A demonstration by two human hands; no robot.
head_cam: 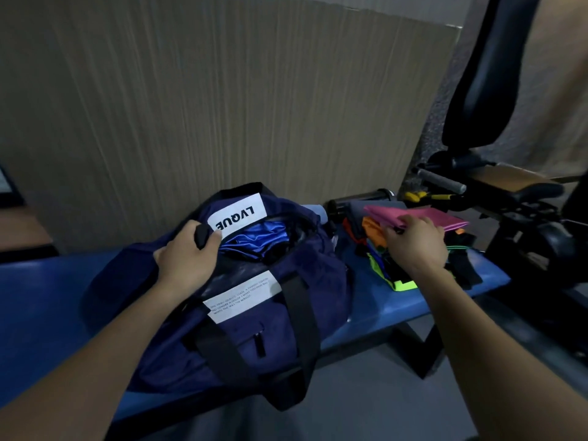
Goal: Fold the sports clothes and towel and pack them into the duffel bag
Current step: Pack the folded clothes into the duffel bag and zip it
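A navy duffel bag (241, 326) with white labels lies unzipped on the blue bench (47, 288). Shiny blue fabric (257, 238) shows inside its opening. My left hand (186, 251) grips the bag's black handle at the far rim of the opening. To the right sits a stack of folded sports clothes (397, 268) in orange, black and neon yellow. A folded pink cloth (423, 216) tops the stack, and my right hand (413, 243) pinches its near edge, fingers curled under it.
A dark bottle (359, 198) lies behind the clothes stack against the wood-grain wall panel (222, 90). Black exercise equipment (496, 90) with a padded seat stands at the right, close to the bench end. Grey floor lies below the bench.
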